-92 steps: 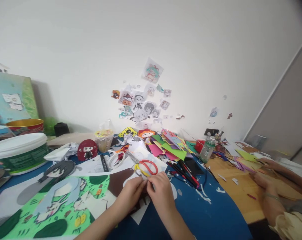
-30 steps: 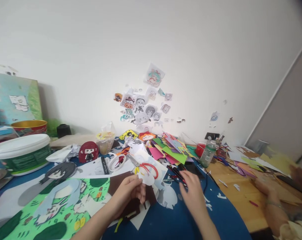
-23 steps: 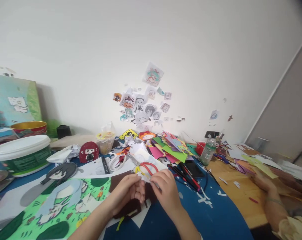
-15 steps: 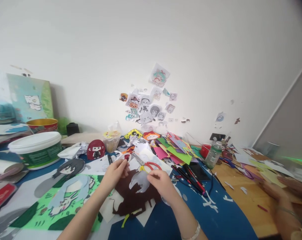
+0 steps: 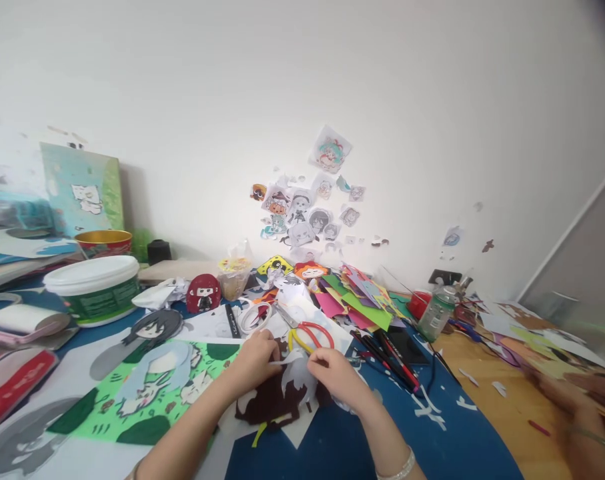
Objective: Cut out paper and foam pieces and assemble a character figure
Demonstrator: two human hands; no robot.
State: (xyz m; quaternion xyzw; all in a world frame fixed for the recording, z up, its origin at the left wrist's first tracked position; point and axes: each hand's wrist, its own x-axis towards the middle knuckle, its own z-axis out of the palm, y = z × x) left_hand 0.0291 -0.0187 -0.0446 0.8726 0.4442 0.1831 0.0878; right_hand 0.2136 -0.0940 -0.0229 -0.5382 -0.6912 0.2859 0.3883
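Observation:
A light grey paper cutout (image 5: 299,375) with pointed edges hangs between my two hands, over dark brown paper (image 5: 262,404). My left hand (image 5: 260,357) is closed, its fingertips pinching a thin pale strip at the cutout's left side. On the right edge of the cutout, my right hand (image 5: 333,375) is closed in a pinch. Scissors with red and yellow handles (image 5: 312,332) lie just beyond my hands. Beside them rests a roll of white tape (image 5: 255,316). A green sheet with drawn figures (image 5: 147,393) lies left of my left forearm.
A white-lidded tub (image 5: 93,290) stands at the left. Coloured paper sheets (image 5: 357,300), black and red pens (image 5: 388,360) and a glass jar (image 5: 437,313) are at the right. Another person's blurred hand (image 5: 557,393) is at the far right.
The view has turned slightly left. My left hand has come closer to my right and now pinches a pale strip at the grey cutout, which has turned and hangs lower.

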